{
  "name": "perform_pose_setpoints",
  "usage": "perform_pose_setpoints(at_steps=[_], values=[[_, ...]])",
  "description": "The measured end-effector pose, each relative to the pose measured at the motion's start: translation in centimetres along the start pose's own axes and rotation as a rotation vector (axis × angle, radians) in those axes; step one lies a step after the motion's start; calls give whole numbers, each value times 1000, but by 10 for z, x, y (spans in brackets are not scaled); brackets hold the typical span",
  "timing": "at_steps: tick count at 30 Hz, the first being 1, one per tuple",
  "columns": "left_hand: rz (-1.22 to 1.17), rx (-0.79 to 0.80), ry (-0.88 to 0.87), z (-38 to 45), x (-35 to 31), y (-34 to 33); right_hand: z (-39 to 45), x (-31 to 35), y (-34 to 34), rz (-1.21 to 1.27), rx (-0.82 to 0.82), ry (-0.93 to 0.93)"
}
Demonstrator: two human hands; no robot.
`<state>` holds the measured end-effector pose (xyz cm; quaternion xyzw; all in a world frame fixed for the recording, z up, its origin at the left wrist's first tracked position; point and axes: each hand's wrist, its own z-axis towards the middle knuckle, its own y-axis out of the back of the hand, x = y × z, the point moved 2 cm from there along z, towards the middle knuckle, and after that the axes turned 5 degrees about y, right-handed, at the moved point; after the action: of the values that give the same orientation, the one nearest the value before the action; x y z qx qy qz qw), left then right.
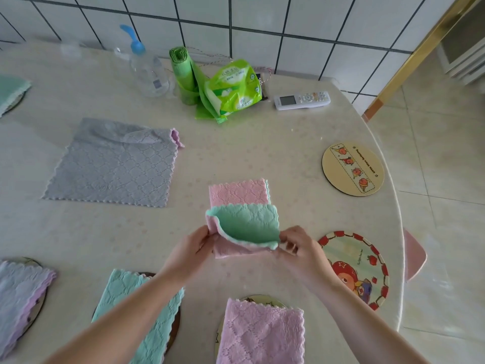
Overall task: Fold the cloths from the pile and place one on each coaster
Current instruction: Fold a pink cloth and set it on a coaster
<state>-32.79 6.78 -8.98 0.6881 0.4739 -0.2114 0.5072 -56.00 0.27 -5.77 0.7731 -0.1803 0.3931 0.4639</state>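
Head view: both hands hold a pink/green cloth (244, 227) just above the table (236, 153), near the middle. L hand (193, 248) pinches its left edge, R hand (296, 248) pinches its right corner. Cloth is half folded, green side curled up on top, pink part flat behind it.

All spots below go by that cloth.

Right of it & very near the R hand: a bare coaster w/ a red cartoon (367, 269). Further right & back: another bare coaster, yellow w/ fruit pics (353, 169).

In front of it: a folded pink cloth (262, 334) on a coaster (262, 299). Front left: a folded teal cloth (136, 311) on a dark coaster (175, 327). Far left front: a folded lilac cloth (21, 295) on a coaster too (34, 261). Far left back, at the pic edge: one more green cloth (10, 90).

Back left: a gray cloth (112, 164) lies flat & open, one purple corner flipped up.

Way back by the tile wall (262, 22): a clear bottle w/ blue cap (147, 67), a green bag roll (183, 74), a green tissue pack (233, 88), a white remote (301, 100).
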Motion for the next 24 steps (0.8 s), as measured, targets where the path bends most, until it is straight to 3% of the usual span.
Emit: perform_pose_setpoints(at_steps=[4,9,15,24], values=[[-56,-81,14,14,-8,0,28,8,-2,-70,-70,82],[-158,-183,42,35,-24,-1,58,9,-2,-24,-168,3],[-135,-187,230,53,-16,-7,86,3,-8,-22,-91,-95],[-275,-143,363,50,-19,-6,106,2,-9,-105,-58,-155]])
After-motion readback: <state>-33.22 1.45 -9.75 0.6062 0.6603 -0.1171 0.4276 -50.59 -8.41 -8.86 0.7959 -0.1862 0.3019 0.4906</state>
